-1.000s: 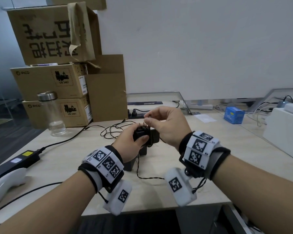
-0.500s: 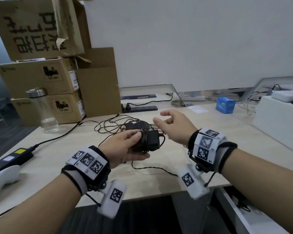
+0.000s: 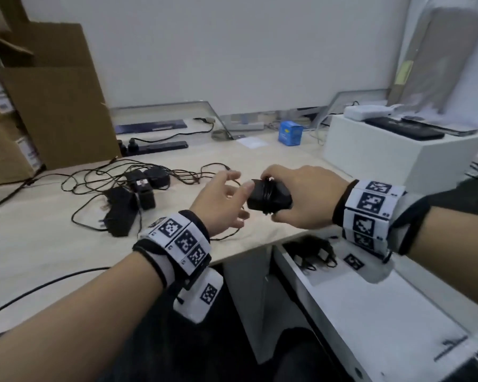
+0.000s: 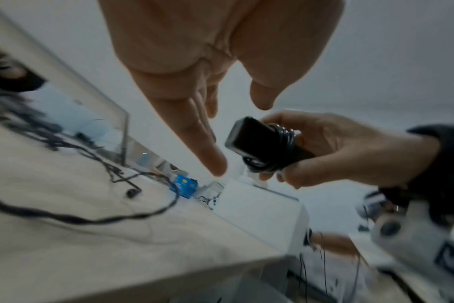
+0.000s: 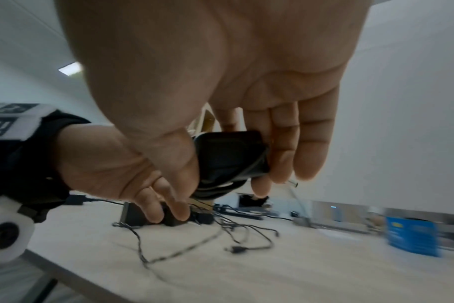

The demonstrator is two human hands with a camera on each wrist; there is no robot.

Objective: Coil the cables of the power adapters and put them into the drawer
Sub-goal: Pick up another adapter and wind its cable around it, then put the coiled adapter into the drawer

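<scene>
1. The tabletop [image 3: 53, 238] is pale wood, with brown cardboard boxes [image 3: 55, 106] stacked at its far left against the wall.
2. A white box [image 3: 392, 158] stands on the right of the tabletop, with dark flat devices lying on its top.
3. The drawer [image 3: 375, 312], white inside, stands pulled out below the tabletop's right edge; coiled black adapters [image 3: 313, 253] already lie at its back.
4. Loose power adapters [image 3: 133, 199] sit in a tangle of thin black cables [image 3: 100, 177] at mid-tabletop, uncoiled.
5. The right hand [image 3: 301, 199] has its grip clenched around a wrapped adapter [image 3: 269, 198], thumb under and fingers over, held above the tabletop's near edge, just beyond the open drawer. Its cable is wound round the black body in several turns.
6. The left hand [image 3: 218, 205] has its grip released, fingers spread and nearly straight, fingertips just beside the wrapped adapter; whether they touch it cannot be told.
7. A small blue carton [image 3: 290, 133] stands near the back wall.
</scene>
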